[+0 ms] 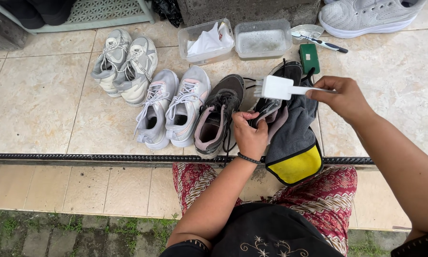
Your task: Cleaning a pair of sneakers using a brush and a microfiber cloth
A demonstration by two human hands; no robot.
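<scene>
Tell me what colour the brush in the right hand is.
White: the brush held by the right hand has a white head and handle, seen in the head view.

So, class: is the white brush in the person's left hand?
No, the right hand holds the white brush; the left hand grips a dark shoe.

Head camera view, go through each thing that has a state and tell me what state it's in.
Left hand: gripping the black shoe.
Right hand: holding the white brush above that shoe.
Left clear tub: open, white cloth inside.
Right clear tub: open, holding water.
Grey cloth: draped under the shoe.
</scene>
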